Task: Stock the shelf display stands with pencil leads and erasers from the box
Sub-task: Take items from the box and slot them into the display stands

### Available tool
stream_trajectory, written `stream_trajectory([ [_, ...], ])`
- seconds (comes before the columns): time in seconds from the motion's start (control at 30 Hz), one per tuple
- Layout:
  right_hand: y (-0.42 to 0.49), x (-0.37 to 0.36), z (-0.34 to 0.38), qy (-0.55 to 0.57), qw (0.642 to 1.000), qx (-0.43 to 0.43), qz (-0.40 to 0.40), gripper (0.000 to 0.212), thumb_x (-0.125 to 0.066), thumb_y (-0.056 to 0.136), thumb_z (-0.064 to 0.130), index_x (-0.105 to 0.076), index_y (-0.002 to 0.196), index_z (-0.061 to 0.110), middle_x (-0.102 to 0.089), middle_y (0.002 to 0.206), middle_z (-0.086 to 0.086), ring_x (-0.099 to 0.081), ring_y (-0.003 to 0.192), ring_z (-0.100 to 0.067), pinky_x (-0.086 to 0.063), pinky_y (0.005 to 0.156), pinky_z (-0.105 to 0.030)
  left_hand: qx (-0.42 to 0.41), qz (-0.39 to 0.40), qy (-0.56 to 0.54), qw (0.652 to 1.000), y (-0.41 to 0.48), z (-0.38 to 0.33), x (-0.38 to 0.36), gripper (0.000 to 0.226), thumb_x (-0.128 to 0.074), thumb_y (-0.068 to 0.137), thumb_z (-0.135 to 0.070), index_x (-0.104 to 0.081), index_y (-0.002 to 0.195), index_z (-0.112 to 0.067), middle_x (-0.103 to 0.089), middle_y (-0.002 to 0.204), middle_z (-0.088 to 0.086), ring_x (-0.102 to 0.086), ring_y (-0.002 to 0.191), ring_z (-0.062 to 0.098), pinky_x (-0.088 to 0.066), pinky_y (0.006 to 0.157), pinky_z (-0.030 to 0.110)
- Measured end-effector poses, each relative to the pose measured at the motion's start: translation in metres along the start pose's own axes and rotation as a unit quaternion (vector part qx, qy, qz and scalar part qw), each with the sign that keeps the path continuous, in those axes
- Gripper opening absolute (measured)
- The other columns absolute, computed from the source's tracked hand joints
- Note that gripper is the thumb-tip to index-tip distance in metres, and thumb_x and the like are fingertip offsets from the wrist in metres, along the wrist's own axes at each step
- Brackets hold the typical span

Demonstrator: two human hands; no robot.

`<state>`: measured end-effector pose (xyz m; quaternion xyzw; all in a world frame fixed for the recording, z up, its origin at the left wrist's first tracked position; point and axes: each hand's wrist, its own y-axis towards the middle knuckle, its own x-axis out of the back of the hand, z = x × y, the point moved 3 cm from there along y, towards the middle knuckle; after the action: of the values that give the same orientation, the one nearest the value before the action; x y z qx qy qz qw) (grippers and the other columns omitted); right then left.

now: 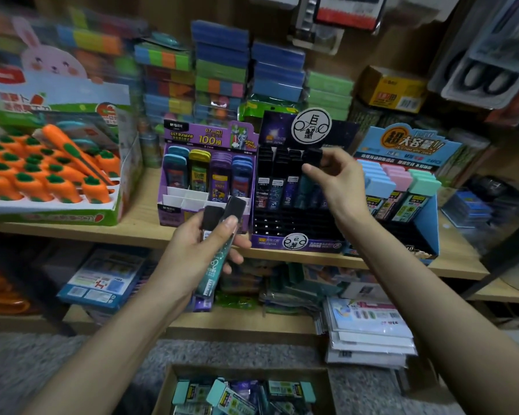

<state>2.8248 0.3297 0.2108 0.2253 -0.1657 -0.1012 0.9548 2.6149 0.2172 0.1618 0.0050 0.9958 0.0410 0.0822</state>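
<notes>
My left hand (201, 250) grips a few black-capped pencil lead cases (222, 235) in front of the shelf edge. My right hand (333, 175) pinches the black cap of another lead case (312, 158) that stands in the right column of the black constellation display stand (297, 223). That stand holds several dark lead cases in its upper rows; its lower slots show black. Left of it is a purple display stand (174, 205) with coloured lead cases. A blue display stand (429, 223) with pastel-capped cases is on the right. The cardboard box (168, 387) on the floor holds more cases.
A carrot eraser display (51, 181) fills the shelf's left side. Stacks of coloured packs (222, 73) stand behind the stands. The lower shelf carries boxed goods (102, 283) and a pile of flat packets (369, 333). Grey carpet (27, 363) surrounds the box.
</notes>
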Motion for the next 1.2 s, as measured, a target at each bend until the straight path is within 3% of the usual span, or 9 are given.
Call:
stream_trajectory([
  [0.13, -0.003, -0.006, -0.009, -0.031, 0.998, 0.014, 0.052, 0.023, -0.074, 0.079, 0.013, -0.059, 0.095, 0.02, -0.052, 0.076, 0.01, -0.048, 0.071, 0.001, -0.039, 0.066, -0.005, 0.002, -0.001, 0.005, 1.0, 0.0, 0.002, -0.001, 0.032, -0.059, 0.077, -0.04, -0.057, 0.096, -0.015, -0.073, 0.076, 0.006, -0.064, 0.056, 0.01, -0.047, 0.045, 0.02],
  [0.3, -0.002, -0.003, -0.006, -0.002, 0.988, 0.023, 0.153, 0.018, -0.071, 0.08, 0.006, -0.062, 0.094, 0.013, -0.065, 0.088, -0.002, -0.061, 0.081, -0.009, -0.051, 0.075, -0.018, -0.001, 0.0, 0.003, 1.0, 0.0, 0.001, -0.002, 0.031, -0.059, 0.078, -0.039, -0.058, 0.097, -0.015, -0.073, 0.076, 0.006, -0.065, 0.057, 0.011, -0.048, 0.046, 0.02],
  [0.43, -0.002, -0.005, -0.012, -0.004, 0.992, 0.013, 0.124, 0.031, -0.069, 0.082, 0.004, -0.051, 0.105, 0.015, -0.054, 0.084, 0.004, -0.054, 0.071, -0.006, -0.047, 0.072, -0.016, -0.001, 0.005, 0.004, 1.0, 0.0, 0.003, -0.003, 0.034, -0.06, 0.077, -0.041, -0.058, 0.098, -0.014, -0.073, 0.079, 0.006, -0.065, 0.059, 0.011, -0.048, 0.047, 0.02],
  [0.67, -0.013, -0.008, -0.009, -0.329, 0.911, 0.233, 0.084, 0.038, -0.062, 0.09, 0.016, -0.054, 0.124, 0.003, -0.049, 0.108, -0.013, -0.06, 0.089, -0.024, -0.053, 0.074, -0.041, -0.001, 0.01, 0.007, 1.0, 0.0, 0.004, -0.002, 0.038, -0.061, 0.076, -0.045, -0.058, 0.099, -0.015, -0.074, 0.081, 0.006, -0.067, 0.062, 0.012, -0.05, 0.049, 0.02],
  [0.77, -0.018, -0.006, 0.002, -0.398, 0.882, 0.241, 0.074, 0.045, -0.057, 0.093, 0.019, -0.047, 0.134, 0.005, -0.05, 0.11, -0.015, -0.055, 0.094, -0.027, -0.048, 0.073, -0.038, 0.004, 0.008, 0.007, 1.0, -0.001, 0.005, -0.002, 0.038, -0.062, 0.075, -0.046, -0.059, 0.1, -0.017, -0.074, 0.082, 0.006, -0.067, 0.062, 0.012, -0.049, 0.049, 0.019],
  [0.87, -0.045, -0.004, 0.013, -0.273, 0.948, 0.153, 0.055, 0.039, -0.055, 0.093, 0.019, -0.049, 0.131, 0.01, -0.05, 0.106, -0.001, -0.048, 0.089, -0.01, -0.043, 0.079, -0.026, 0.009, 0.009, 0.009, 1.0, -0.001, 0.005, -0.005, 0.04, -0.061, 0.074, -0.047, -0.058, 0.102, -0.019, -0.074, 0.081, 0.005, -0.067, 0.061, 0.011, -0.048, 0.048, 0.02],
  [0.93, -0.068, -0.012, 0.022, -0.081, 0.987, 0.003, 0.136, 0.017, -0.056, 0.093, 0.022, -0.063, 0.107, 0.016, -0.062, 0.093, 0.005, -0.057, 0.083, -0.007, -0.048, 0.076, -0.028, 0.012, 0.017, 0.009, 1.0, -0.001, 0.005, -0.01, 0.038, -0.061, 0.075, -0.046, -0.058, 0.102, -0.02, -0.074, 0.08, 0.005, -0.066, 0.06, 0.011, -0.047, 0.047, 0.02],
  [1.03, -0.097, -0.029, 0.035, 0.155, 0.941, -0.156, 0.256, 0.018, -0.055, 0.094, 0.024, -0.066, 0.083, 0.015, -0.062, 0.069, 0.002, -0.059, 0.067, -0.011, -0.047, 0.073, -0.033, 0.01, 0.035, -0.002, 0.999, -0.002, 0.005, -0.021, 0.034, -0.06, 0.078, -0.04, -0.059, 0.104, -0.019, -0.073, 0.078, 0.005, -0.065, 0.059, 0.011, -0.047, 0.046, 0.02],
  [1.2, -0.098, -0.025, 0.04, 0.218, 0.928, -0.201, 0.228, 0.017, -0.056, 0.092, 0.015, -0.061, 0.076, 0.014, -0.06, 0.064, -0.001, -0.055, 0.058, -0.015, -0.046, 0.062, -0.03, -0.006, 0.018, -0.005, 1.0, -0.001, 0.002, -0.033, 0.032, -0.055, 0.08, -0.043, -0.057, 0.1, -0.019, -0.074, 0.077, 0.002, -0.069, 0.062, 0.013, -0.05, 0.047, 0.021],
])
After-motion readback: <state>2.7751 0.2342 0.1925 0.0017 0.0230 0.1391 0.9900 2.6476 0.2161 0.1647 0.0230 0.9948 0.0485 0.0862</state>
